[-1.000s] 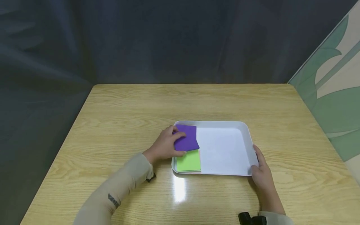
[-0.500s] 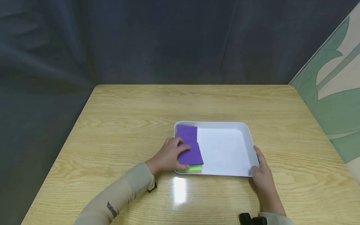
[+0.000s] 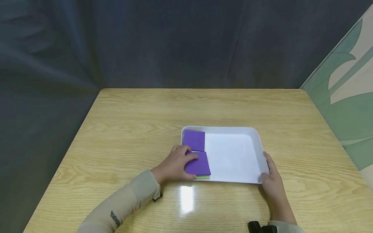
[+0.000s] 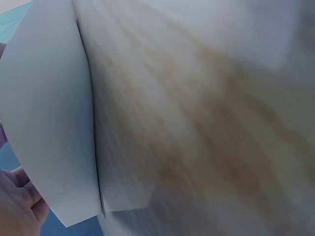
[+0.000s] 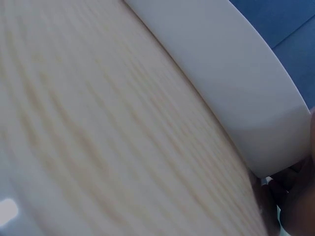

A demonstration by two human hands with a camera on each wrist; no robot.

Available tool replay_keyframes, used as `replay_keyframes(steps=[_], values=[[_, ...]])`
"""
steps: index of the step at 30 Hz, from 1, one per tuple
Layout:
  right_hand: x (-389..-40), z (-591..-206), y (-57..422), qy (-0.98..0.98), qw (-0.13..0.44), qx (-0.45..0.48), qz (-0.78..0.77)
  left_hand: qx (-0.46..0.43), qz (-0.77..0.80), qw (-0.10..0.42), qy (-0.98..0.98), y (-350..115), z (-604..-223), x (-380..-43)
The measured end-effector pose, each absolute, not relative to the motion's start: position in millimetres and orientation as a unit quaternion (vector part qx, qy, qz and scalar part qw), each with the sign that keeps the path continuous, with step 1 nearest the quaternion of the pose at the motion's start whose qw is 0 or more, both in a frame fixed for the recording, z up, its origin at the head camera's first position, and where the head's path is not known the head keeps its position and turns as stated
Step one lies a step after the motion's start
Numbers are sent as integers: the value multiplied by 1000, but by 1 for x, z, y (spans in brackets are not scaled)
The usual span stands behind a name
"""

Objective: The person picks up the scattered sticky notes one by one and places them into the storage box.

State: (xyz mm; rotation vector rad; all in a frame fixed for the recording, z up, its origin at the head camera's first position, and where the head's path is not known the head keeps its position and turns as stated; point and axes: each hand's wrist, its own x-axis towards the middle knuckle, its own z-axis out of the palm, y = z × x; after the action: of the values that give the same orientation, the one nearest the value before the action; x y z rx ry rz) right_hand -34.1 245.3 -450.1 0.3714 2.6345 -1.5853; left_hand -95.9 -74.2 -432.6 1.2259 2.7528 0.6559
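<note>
A white tray (image 3: pixel 233 155) lies on the table with square paper pads that look like sticky notes along its left end. My left hand (image 3: pixel 176 163) holds a purple sticky note pad (image 3: pixel 200 165), thumb at its near edge and fingers at its far side. That pad sits over a green pad (image 3: pixel 204 177), of which only a thin strip shows. Behind it rests a second purple pad (image 3: pixel 193 140) in the tray's far left corner. My right hand (image 3: pixel 273 184) grips the tray's right rim. The left wrist view shows the tray's outer wall (image 4: pixel 49 113) beside my fingers (image 4: pixel 37 209).
The wooden table (image 3: pixel 131 123) extends around the tray on all sides. A dark curtain (image 3: pixel 186 45) hangs behind and to the left; a green and white patterned panel (image 3: pixel 346 106) stands at the right.
My left hand has brought the purple pad toward me, off the other purple pad and down over the green one, now nearly covered. My right hand keeps its grip on the rim.
</note>
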Motion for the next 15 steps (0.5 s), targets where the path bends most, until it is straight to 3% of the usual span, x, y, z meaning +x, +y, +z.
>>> replay_keyframes(steps=[15], values=[[-35, -449, 246, 863, 33, 120, -490, 395, 184, 72, 897, -75, -425, -95]])
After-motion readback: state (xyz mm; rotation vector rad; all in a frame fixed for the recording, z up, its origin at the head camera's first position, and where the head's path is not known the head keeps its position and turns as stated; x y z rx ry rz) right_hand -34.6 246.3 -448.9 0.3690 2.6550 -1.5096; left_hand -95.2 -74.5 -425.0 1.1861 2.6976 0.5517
